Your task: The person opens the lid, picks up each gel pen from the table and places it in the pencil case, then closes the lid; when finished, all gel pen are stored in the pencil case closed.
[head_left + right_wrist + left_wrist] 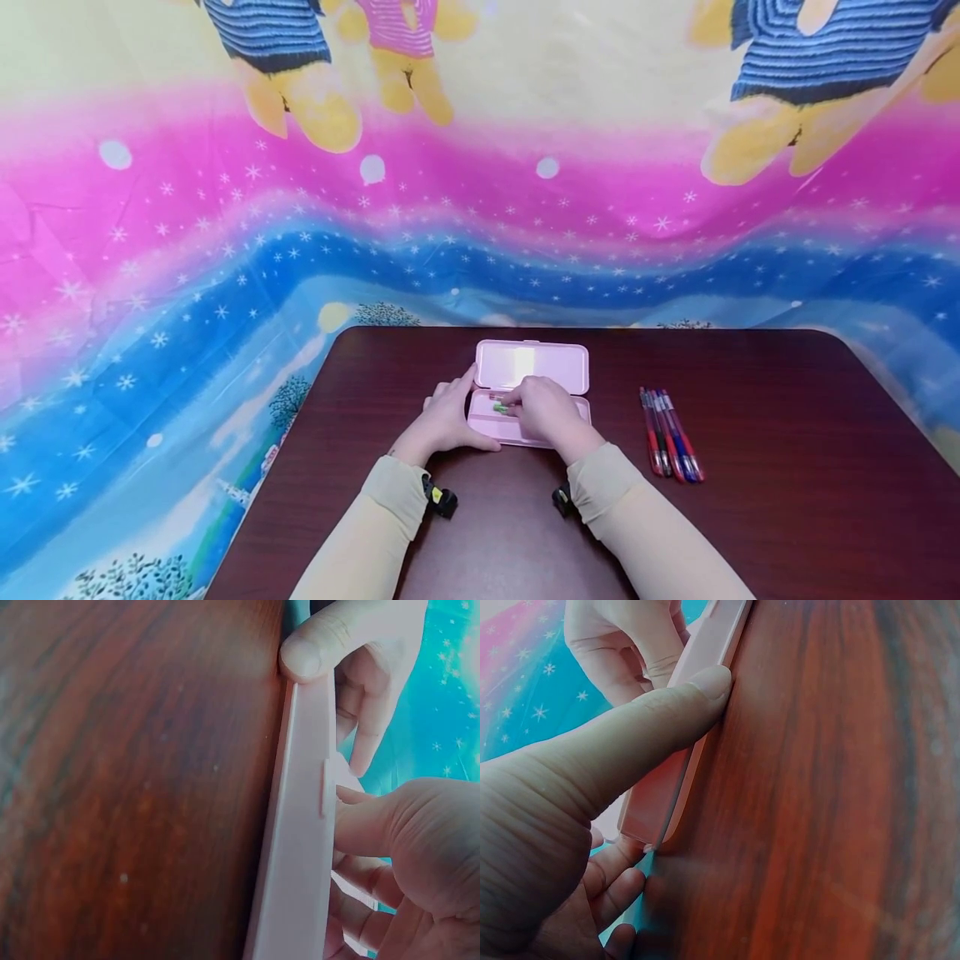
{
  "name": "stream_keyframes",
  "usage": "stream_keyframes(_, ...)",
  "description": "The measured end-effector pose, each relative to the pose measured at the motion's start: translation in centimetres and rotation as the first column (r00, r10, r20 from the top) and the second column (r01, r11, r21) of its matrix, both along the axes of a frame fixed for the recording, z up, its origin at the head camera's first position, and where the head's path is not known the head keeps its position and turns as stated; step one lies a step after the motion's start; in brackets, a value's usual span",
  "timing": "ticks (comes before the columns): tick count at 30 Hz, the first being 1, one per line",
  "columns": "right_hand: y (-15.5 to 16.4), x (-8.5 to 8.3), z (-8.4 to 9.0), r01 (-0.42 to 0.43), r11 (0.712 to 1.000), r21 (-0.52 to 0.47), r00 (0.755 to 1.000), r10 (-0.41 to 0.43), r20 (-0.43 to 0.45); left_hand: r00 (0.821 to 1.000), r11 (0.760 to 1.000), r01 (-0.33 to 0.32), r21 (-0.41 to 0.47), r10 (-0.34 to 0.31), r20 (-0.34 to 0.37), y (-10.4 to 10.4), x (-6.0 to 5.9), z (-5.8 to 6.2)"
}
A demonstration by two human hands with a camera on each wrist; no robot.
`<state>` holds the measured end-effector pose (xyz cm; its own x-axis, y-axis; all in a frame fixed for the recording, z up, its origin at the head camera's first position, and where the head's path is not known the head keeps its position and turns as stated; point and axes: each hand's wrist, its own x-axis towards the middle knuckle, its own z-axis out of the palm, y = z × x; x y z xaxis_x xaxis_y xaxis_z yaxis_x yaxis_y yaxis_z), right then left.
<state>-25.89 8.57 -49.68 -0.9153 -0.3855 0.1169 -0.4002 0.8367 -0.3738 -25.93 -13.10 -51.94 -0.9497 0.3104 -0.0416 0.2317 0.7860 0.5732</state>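
An open pink pencil case (504,430) lies on the table, its lid (566,369) folded back away from the person. My left hand (447,419) holds the case at its left end. In the left wrist view the left thumb (709,682) presses the front wall, while the other fingers reach around the end. My right hand (550,410) dips into the tray with curled fingers, pinching a small green thing (500,408) whose kind I cannot tell. Beside it in the tray shows a bit of red (495,397). The right fingertips are partly hidden behind the case wall in the right wrist view.
Several pens (670,437) with red, black and blue parts lie side by side on the dark wooden table (795,467), to the right of the case. A colourful printed cloth (480,208) hangs behind the table. Black wrist cameras (441,498) sit at both cuffs.
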Motion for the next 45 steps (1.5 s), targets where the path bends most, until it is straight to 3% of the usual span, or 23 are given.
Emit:
stream_keyframes(5,0.2,0.4,0.0,0.047,0.999,-0.016,0.999,-0.047,0.008,1.000,1.000,0.002,0.003,-0.002,0.006,0.0,0.1,0.0)
stream_keyframes(10,1.5,1.6,0.4,0.121,0.991,-0.064,0.990,-0.125,-0.059,1.000,1.000,0.004,-0.001,-0.004,-0.011,0.0,0.1,0.0)
stream_keyframes(15,4.3,2.9,1.6,0.169,0.977,-0.133,0.970,-0.189,-0.151,1.000,1.000,0.008,0.006,-0.008,-0.019,-0.1,0.0,0.0)
stream_keyframes(20,8.4,4.2,3.3,0.275,0.946,-0.172,0.939,-0.303,-0.161,1.000,1.000,0.003,0.015,-0.003,-0.009,0.0,0.0,0.2)
stream_keyframes(24,12.3,5.3,4.6,0.399,0.912,-0.100,0.911,-0.406,-0.069,1.000,1.000,0.006,0.015,-0.006,-0.007,0.0,0.0,0.1)
stream_keyframes(27,15.3,6.1,5.2,0.459,0.888,0.002,0.887,-0.458,0.057,1.000,1.000,0.012,0.018,-0.012,-0.015,-0.1,0.0,0.1)
stream_keyframes(31,18.5,6.7,5.2,0.468,0.874,0.129,0.848,-0.485,0.215,1.000,1.000,0.019,0.022,-0.018,-0.024,-0.1,-0.1,0.1)
stream_keyframes(34,19.7,7.0,4.9,0.467,0.868,0.168,0.816,-0.496,0.296,0.999,1.000,0.019,0.019,-0.018,-0.031,-0.1,-0.2,0.0)
stream_keyframes(37,20.2,7.3,4.6,0.481,0.860,0.169,0.791,-0.509,0.339,0.999,1.000,0.020,0.021,-0.020,-0.030,-0.1,-0.2,0.0)
stream_keyframes(45,21.2,7.7,3.8,0.466,0.865,0.187,0.788,-0.502,0.358,0.999,1.000,0.018,0.026,-0.017,-0.028,-0.1,0.0,0.0)
